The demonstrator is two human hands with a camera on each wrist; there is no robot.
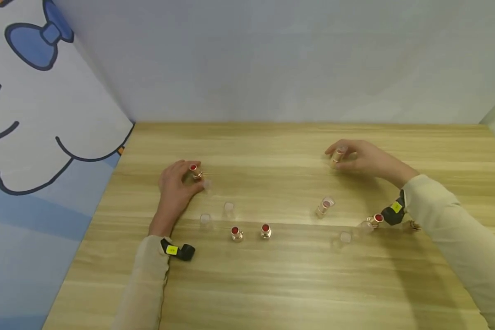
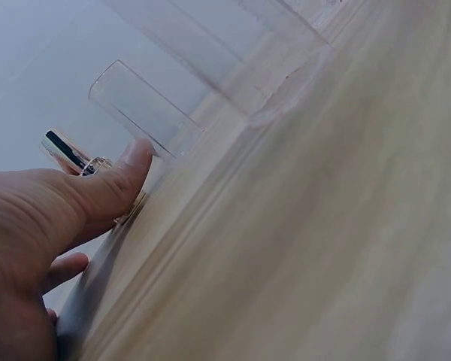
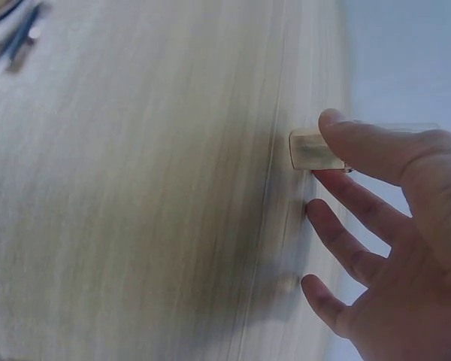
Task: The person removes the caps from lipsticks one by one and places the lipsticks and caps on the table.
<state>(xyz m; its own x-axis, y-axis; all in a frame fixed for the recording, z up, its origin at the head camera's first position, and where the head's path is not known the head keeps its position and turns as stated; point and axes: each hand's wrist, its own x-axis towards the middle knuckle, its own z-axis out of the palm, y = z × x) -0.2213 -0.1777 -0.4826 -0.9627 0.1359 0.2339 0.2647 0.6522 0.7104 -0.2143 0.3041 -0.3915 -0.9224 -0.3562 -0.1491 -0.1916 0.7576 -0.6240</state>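
My left hand rests low at the left of the table, thumb and fingers around an uncapped lipstick with a red tip and gold base. That lipstick stands upright; in the left wrist view the thumb hides part of it. A clear cap stands by the thumb tip. At the back right, my right hand pinches a gold lipstick under a clear cap between thumb and index finger. Its other fingers are spread apart in the right wrist view.
Two red lipsticks stand near the middle, with two clear caps to their left. Right of centre are a capped lipstick, a loose cap and a red lipstick. Another gold piece is partly hidden by the right sleeve.
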